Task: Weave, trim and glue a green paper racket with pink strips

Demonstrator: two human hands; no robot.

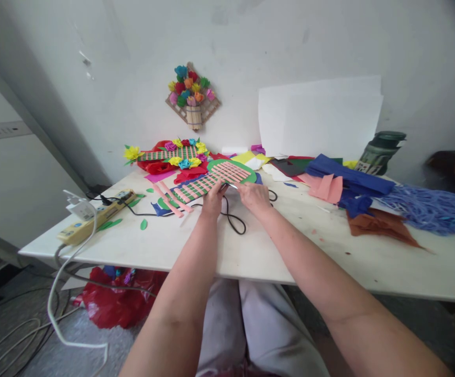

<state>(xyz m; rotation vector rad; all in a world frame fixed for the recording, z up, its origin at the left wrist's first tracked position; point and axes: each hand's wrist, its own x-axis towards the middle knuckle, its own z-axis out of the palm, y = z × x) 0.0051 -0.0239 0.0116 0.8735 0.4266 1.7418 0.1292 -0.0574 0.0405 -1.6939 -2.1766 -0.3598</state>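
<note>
Bare forearms reach forward above grey trousers to a green racket-shaped cutout crossed with pink strips, lying at the middle of the white surface, toward the wall. The left hand is at its near edge, fingers drawn in; whether they pinch the cutout or the tool cannot be told. The right hand has its fingers curled closed around a slim metallic tool, whose tip points at the left hand. A black cord loops just below the hands. Behind and to the left lies a similar woven piece edged with paper flowers. Green paper leaves lie near a yellowish power strip at the left. To the right are blue crepe paper, brown paper, blue stringy strands and a dark green bottle. White sheets lean against the wall, which bears a flower-basket ornament. Under the surface, a red plastic bag sits on the floor.
</note>
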